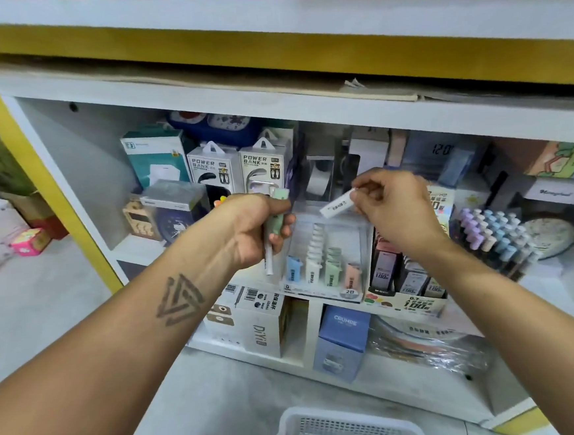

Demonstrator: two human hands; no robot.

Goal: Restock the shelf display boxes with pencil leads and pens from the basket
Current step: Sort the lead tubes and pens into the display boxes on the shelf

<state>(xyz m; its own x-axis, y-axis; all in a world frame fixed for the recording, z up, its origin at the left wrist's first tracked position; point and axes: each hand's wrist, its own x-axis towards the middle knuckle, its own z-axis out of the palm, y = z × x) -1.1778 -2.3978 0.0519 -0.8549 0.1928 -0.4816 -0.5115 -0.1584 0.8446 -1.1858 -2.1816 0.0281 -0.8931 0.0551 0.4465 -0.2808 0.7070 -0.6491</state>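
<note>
The right hand (393,205) is pinching one white lead case (337,205) between thumb and fingertips, holding it tilted just above the back edge of the clear display box (326,258) marked 2B, which is sitting at the front edge of the middle shelf (554,273). The left hand (262,229) is gripping a small bundle of spare cases (276,225), a green one and a white one showing (there may be more hidden in the palm, it cannot be told), hanging just beside the box's left wall.

Inside the box, cases are standing in stepped rows: blue, white, green and pink, with the white row running furthest back. To do this step well, the case likely wants turning upright and label-forward before it is lowered, then sliding in behind the white row rather than across two rows. Matching colour to row is mattering here, since the display is sorted. The darker lead box (403,276) is touching the clear one on the right, so the hand is needing to come down straight.

The white basket (346,425) is waiting on the floor at the bottom edge of view, its contents too cropped to read.
</note>
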